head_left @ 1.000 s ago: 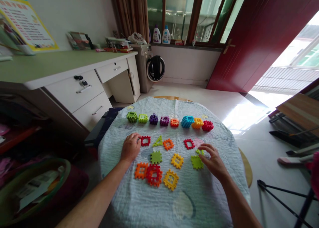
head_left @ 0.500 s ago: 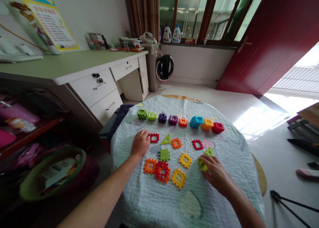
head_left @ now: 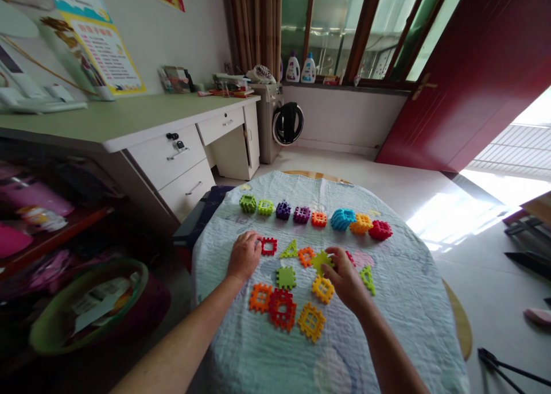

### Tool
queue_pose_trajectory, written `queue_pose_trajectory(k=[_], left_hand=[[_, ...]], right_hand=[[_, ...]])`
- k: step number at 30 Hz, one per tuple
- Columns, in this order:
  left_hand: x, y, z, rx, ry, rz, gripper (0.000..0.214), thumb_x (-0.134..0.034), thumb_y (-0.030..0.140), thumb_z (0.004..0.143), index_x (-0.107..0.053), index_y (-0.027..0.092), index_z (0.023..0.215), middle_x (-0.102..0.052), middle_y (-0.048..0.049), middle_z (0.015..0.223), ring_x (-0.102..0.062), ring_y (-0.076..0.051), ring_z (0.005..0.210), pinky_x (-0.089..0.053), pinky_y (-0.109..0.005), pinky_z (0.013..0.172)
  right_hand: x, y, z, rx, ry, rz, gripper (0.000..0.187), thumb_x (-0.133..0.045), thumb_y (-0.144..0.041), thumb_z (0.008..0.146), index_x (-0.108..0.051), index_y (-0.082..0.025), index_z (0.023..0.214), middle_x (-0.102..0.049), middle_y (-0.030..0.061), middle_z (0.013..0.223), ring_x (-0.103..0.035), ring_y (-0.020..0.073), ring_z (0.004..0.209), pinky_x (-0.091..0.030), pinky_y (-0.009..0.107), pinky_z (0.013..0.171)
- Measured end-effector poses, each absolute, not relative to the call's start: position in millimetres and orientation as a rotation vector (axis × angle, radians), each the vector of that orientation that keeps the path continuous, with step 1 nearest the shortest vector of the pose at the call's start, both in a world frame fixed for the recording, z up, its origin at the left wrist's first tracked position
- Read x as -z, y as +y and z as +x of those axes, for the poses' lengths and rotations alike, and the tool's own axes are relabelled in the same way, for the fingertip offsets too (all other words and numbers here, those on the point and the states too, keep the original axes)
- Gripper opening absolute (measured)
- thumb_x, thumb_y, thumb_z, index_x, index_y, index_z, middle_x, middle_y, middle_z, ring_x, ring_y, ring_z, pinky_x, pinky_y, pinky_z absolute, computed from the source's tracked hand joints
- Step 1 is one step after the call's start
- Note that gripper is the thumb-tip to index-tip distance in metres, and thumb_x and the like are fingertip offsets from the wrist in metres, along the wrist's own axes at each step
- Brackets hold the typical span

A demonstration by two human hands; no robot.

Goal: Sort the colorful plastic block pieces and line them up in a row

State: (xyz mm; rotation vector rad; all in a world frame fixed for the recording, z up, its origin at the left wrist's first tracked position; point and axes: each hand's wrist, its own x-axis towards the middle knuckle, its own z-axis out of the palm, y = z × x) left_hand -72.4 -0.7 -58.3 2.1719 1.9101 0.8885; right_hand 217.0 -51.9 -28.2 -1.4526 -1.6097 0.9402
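Now my right fingers point(head_left: 336, 254) clamp a lime square point(head_left: 319, 262), an orange piece point(head_left: 301, 255) crowding it; left fingers point(head_left: 252, 238), I can't tell.

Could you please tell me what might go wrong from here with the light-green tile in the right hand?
The right hand holds the light-green toothed tile close to the orange toothed frame and the yellow window tile, so it could nudge either one.
The red toothed piece is partly hidden behind that hand and might get knocked unseen.
The cloth is wrinkled; if it were dragged, the pieces on it could shift.
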Motion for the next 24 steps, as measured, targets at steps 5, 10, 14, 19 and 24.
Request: queue_pose_trajectory(k=[5,10,14,19,24], left_hand=[[55,-2,-71,-0.896,1.909,2.150,0.015,-0.049,0.017,0.086,-0.063,0.020,0.092,-0.067,-0.0078,0.104,-0.059,-0.024,0.103,-0.047,-0.040,0.098],[56,-2,-72,-0.907,1.904,2.140,0.016,-0.049,0.018,0.086,-0.063,0.021,0.093,-0.067,-0.0076,0.105,-0.059,-0.024,0.104,-0.047,-0.040,0.098],[56,-5,-72,-0.891,1.880,2.169,0.018,-0.051,0.021,0.086,-0.064,0.021,0.099,-0.066,-0.0091,0.111,-0.059,-0.025,0.109,-0.046,-0.041,0.101],[34,-6,-45,-0.720,1.581,2.389,0.038,-0.062,0.023,0.082,-0.062,0.023,0.120,-0.059,-0.0075,0.136,-0.049,-0.027,0.128,-0.034,-0.044,0.114],[6,9,4,-0.308,1.102,2.578,0.066,-0.074,0.017,0.069,-0.056,0.027,0.131,-0.053,-0.0042,0.145,-0.039,-0.030,0.138,-0.033,-0.044,0.114]], right_hand=[[30,-22,184,-0.937,-1.751,-1.457,0.033,-0.054,-0.024,0.081,-0.059,-0.020,0.113,-0.066,0.0007,0.080,-0.060,0.0159,0.068,-0.049,0.029,0.064],[33,-13,183,-0.580,-2.043,-1.499,0.043,-0.056,-0.014,0.078,-0.064,-0.020,0.119,-0.067,0.0100,0.110,-0.062,0.0237,0.100,-0.049,0.039,0.092],[40,-13,207,-0.435,-2.054,-1.523,0.040,-0.054,-0.015,0.082,-0.064,-0.020,0.120,-0.064,0.0107,0.117,-0.059,0.0241,0.109,-0.047,0.040,0.098],[48,-3,244,-0.287,-1.976,-1.637,0.030,-0.053,-0.019,0.083,-0.068,-0.021,0.109,-0.065,0.0092,0.111,-0.059,0.0250,0.102,-0.048,0.041,0.093],[55,-4,259,-0.175,-1.936,-1.757,0.026,-0.051,-0.019,0.084,-0.070,-0.019,0.102,-0.067,0.0107,0.107,-0.058,0.0262,0.099,-0.047,0.042,0.092]])
